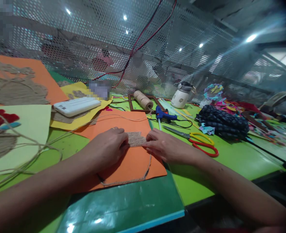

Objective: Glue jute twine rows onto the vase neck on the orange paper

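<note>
A patch of jute twine (136,139), laid in close rows, lies on an orange sheet (133,165). My left hand (108,145) rests at the patch's left end, fingers curled and pressed against the twine; its fingertips are partly hidden. At the right end, my right hand (163,145) pinches the twine between thumb and fingers. A loose length of twine (125,183) runs from near the right hand down and along the sheet's lower part. Beneath the sheet is a glossy dark green board (123,207).
Right of my hands lie scissors (201,142) with red and yellow handles and a blue glue gun (165,115). Behind are a twine spool (143,99), a white bottle (181,95) and dark plaid cloth (222,123). A white device (77,106) and twine-covered sheets stand left.
</note>
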Available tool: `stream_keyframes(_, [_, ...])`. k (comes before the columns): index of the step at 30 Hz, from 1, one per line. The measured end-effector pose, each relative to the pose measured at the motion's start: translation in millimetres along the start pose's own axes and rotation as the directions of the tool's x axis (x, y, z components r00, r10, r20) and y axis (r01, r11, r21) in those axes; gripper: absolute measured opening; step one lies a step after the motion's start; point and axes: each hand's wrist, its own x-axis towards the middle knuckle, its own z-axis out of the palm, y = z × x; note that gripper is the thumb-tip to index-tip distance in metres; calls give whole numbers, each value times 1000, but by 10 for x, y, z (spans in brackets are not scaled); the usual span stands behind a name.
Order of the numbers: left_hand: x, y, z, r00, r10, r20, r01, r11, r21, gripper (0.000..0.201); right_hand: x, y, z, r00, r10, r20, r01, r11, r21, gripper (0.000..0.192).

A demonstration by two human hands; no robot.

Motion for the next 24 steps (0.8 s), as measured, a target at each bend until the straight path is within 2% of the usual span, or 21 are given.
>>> stream_keyframes(5, [3,0,26,1000,-4,-9,4,1000,22,27,20,-28,-12,1000,23,7,-24,999,31,22])
stream_keyframes(9, [-10,-6,48,1000,-1,-27,1,1000,20,27,52,-84,26,998,65,-11,-65,998,-13,24])
stream_keyframes(17, [-17,52,-34,999,-34,11,33,999,26,25,73,-96,73,997,64,41,-62,997,-52,33])
stream_keyframes(24, [-22,18,3,999,-26,-35,27,1000,17,20,100,-102,64,997,76,-13,-76,997,1,28])
